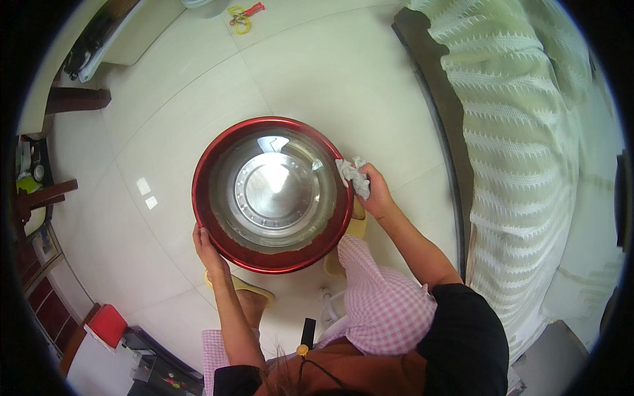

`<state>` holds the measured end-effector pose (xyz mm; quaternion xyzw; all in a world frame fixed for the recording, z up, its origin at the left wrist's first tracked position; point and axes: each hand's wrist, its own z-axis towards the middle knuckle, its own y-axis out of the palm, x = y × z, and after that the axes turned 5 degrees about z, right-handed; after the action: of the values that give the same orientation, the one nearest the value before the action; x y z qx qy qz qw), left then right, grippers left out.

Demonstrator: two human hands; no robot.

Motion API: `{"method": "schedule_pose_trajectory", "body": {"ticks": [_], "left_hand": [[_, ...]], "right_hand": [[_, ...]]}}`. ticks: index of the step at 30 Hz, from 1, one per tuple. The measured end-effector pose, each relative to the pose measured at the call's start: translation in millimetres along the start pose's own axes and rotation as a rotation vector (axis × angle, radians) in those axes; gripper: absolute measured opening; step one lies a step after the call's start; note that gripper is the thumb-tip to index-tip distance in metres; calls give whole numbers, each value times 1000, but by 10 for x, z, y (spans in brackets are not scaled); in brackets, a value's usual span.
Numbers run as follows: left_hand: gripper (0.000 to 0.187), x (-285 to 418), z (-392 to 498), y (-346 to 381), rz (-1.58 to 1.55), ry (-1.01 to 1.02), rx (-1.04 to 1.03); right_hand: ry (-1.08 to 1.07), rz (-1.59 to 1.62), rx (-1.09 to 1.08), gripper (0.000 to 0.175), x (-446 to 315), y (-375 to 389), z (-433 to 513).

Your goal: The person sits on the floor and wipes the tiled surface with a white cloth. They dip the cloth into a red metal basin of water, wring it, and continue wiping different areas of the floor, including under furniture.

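A large round basin, with a shiny red wall and a bare silver metal bottom, stands before me near my feet. Clear water seems to lie inside it, though reflections make this hard to tell. My left hand holds the basin's rim at the lower left, fingers along the outer side. In my right hand is a crumpled whitish cloth, pressed against the rim on the right side. Part of the cloth is hidden by my fingers.
Yellow slippers are on my feet, beside the basin on pale floor tiles. Yellow-and-red scissors lie farther off. A fringed, striped cover drapes along the right. Dark wooden furniture legs stand at left.
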<state>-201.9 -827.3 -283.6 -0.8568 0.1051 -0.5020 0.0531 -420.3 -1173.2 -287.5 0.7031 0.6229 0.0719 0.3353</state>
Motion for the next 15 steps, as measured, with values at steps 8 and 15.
{"method": "schedule_pose_trajectory", "body": {"ticks": [8,15], "left_hand": [[33,87,-87,33,-97,-82,-42],[35,323,-497,472,-111,-92,-164]], "right_hand": [[-129,-26,9,18,-62,130,-118],[-293,-86,73,20,-470,-154,-330]]}}
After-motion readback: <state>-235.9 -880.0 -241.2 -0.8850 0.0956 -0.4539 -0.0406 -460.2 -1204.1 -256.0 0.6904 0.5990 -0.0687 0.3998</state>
